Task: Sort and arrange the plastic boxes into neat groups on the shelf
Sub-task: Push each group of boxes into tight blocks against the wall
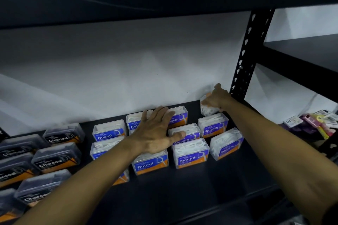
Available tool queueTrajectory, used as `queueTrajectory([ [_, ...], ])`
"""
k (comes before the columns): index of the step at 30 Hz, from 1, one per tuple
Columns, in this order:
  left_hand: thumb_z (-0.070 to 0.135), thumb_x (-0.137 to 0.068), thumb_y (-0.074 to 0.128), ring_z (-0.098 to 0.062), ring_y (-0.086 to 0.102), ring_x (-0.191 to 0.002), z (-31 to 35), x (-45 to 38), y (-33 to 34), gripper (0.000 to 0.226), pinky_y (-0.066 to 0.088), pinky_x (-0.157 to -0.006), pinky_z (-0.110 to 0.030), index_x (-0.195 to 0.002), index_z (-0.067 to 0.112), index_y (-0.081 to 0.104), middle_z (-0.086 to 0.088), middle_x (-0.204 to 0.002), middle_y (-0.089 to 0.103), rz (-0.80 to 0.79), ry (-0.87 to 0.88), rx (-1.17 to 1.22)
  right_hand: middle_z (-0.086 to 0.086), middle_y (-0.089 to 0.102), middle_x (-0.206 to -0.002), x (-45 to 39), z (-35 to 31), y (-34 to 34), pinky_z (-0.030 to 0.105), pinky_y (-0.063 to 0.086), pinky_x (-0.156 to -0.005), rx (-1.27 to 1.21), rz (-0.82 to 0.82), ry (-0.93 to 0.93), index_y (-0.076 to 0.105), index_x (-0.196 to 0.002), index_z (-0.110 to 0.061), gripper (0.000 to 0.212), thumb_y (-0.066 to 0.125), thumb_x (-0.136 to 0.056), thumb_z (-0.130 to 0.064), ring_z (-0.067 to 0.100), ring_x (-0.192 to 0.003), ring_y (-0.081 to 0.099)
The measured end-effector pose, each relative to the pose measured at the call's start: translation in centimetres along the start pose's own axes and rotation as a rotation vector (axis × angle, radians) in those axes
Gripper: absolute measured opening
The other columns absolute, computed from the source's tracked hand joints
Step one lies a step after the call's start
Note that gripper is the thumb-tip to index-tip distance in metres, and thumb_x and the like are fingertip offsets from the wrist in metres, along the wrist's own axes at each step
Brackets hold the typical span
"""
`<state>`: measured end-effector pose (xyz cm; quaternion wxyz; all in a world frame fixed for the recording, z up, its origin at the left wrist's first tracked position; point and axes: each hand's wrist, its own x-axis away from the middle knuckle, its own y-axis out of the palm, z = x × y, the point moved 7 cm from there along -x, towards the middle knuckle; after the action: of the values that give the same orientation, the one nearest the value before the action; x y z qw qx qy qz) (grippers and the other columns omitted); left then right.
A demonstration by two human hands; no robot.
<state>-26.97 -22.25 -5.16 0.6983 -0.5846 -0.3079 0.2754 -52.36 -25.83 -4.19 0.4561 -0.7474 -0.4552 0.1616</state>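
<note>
— What sort of place are you working in?

— I'm standing at a stockroom or shop shelf [182, 188], dark boards on a black slotted steel upright [245, 60].

— What's telling you that?

— Many identical retail boxes are sitting in rows: Charcoal boxes [56, 157], Round boxes [108, 130], Smooth boxes [191, 153]. More packaged goods [318, 122] are lying in the next bay, one pack reading LUX.

Label of far box [208, 107] behind right hand [214, 99]; leftmost Charcoal boxes [7, 204] edge-cropped
</note>
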Motion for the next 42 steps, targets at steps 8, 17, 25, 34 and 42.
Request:
queueTrajectory([
  [8, 0.081, -0.085, 0.026, -0.012, -0.014, -0.148, 0.0, 0.0, 0.0, 0.091, -0.008, -0.119, -0.048, -0.155, 0.03, 0.001, 0.006, -0.164, -0.007, -0.009, 0.001, 0.002, 0.02, 0.049, -0.125, 0.5, -2.1, 0.9, 0.03, 0.058, -0.052, -0.081, -0.115, -0.047, 0.055, -0.121, -0.007, 0.05, 0.069, -0.076, -0.024, 0.027, -0.088, 0.066],
  [17, 0.08, -0.085, 0.026, -0.013, -0.014, -0.148, 0.0, 0.0, 0.0, 0.09, -0.007, -0.119, -0.049, -0.155, 0.029, 0.001, 0.006, -0.164, -0.006, -0.008, 0.012, 0.001, 0.021, 0.056, -0.126, 0.8, -2.9, -0.3, 0.038, 0.059, -0.074, 0.152, -0.183, -0.207, 0.047, -0.133, -0.004, 0.047, 0.043, -0.1, -0.037, 0.031, -0.083, 0.067],
  [25, 0.081, -0.085, 0.026, -0.012, -0.014, -0.148, -0.1, -0.1, 0.1, 0.091, -0.009, -0.119, -0.047, -0.155, 0.03, 0.0, 0.006, -0.164, -0.006, -0.002, 0.01, 0.008, 0.007, 0.035, -0.144, 1.2, -3.3, -0.1, 0.041, 0.039, -0.104, 0.554, -0.187, -0.573, 0.049, -0.137, -0.029, 0.057, 0.05, -0.089, 0.001, 0.028, -0.129, 0.039],
  [34, 0.08, -0.085, 0.027, -0.013, -0.013, -0.148, 0.0, -0.1, 0.1, 0.09, -0.009, -0.119, -0.048, -0.155, 0.03, 0.001, 0.006, -0.164, -0.006, -0.009, 0.004, 0.007, 0.005, 0.052, -0.127, 2.2, -4.2, -0.9, 0.036, 0.042, -0.089, 0.586, -0.148, -0.605, 0.051, -0.127, -0.019, 0.041, 0.063, -0.088, -0.022, 0.023, -0.111, 0.05],
  [42, 0.08, -0.085, 0.027, -0.013, -0.013, -0.148, 0.0, -0.1, 0.1, 0.09, -0.008, -0.119, -0.048, -0.155, 0.03, 0.001, 0.006, -0.164, -0.005, -0.009, 0.002, 0.0, 0.002, 0.054, -0.131, 3.6, -5.1, -0.4, 0.037, 0.043, -0.095, 0.604, -0.197, -0.614, 0.053, -0.132, -0.021, 0.046, 0.064, -0.088, -0.026, 0.021, -0.114, 0.052],
])
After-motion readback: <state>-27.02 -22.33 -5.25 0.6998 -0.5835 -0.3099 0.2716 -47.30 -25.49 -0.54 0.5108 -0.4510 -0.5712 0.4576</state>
